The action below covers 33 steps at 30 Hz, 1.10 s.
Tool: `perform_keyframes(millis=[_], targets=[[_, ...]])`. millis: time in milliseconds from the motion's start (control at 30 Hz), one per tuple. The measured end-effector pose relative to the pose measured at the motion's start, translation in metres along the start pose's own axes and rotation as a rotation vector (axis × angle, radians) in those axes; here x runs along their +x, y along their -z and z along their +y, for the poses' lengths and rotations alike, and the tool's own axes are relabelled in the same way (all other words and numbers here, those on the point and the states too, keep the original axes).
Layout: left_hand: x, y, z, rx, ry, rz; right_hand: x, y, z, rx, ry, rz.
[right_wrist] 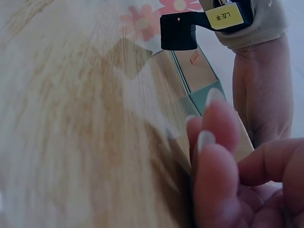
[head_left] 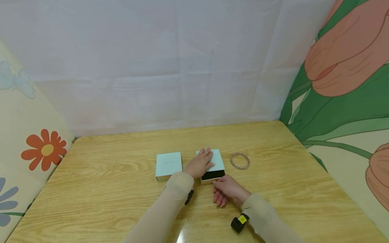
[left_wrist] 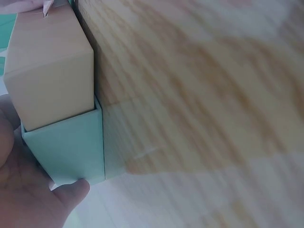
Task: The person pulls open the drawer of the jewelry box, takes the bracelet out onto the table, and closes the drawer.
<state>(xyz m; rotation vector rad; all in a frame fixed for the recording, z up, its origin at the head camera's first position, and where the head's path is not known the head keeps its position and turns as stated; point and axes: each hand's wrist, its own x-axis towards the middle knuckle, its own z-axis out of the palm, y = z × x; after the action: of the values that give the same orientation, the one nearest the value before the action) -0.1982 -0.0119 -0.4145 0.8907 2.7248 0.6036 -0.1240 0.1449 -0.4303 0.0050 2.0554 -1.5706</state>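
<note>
My left hand [head_left: 199, 164] lies over the pale blue sleeve [head_left: 218, 160] of a small drawer box. In the left wrist view, one finger [left_wrist: 72, 192] bends down over the sleeve's side. The tan drawer [left_wrist: 57, 90] stands partly out toward me, its dark inside showing in the head view. At the drawer's front, my right hand [head_left: 226, 189] pinches the small ribbon tab [left_wrist: 46, 6] between thumb and fingertips. A bracelet [head_left: 248, 162], thin, ring-shaped and pinkish brown, lies to the right of this box.
A second pale blue drawer box [head_left: 169, 164], closed, stands to the left; its front bears a small ribbon tab [right_wrist: 194, 57]. The wooden table [head_left: 100, 189] ends at a white cloth backdrop [head_left: 136, 84], with flower-patterned panels at both sides.
</note>
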Motion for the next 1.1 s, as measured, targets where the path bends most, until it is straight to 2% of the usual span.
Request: perform_keyframes(millis=[633, 1100], targets=[[-0.0016, 0.0021, 0.0021, -0.003, 0.000, -0.004, 0.0023, 0.0013, 0.0030, 0.006, 0.016, -0.009], [-0.0001, 0.0016, 0.0009, -0.006, 0.002, -0.005, 0.0041, 0.0031, 0.0008, 0.006, -0.009, -0.015]])
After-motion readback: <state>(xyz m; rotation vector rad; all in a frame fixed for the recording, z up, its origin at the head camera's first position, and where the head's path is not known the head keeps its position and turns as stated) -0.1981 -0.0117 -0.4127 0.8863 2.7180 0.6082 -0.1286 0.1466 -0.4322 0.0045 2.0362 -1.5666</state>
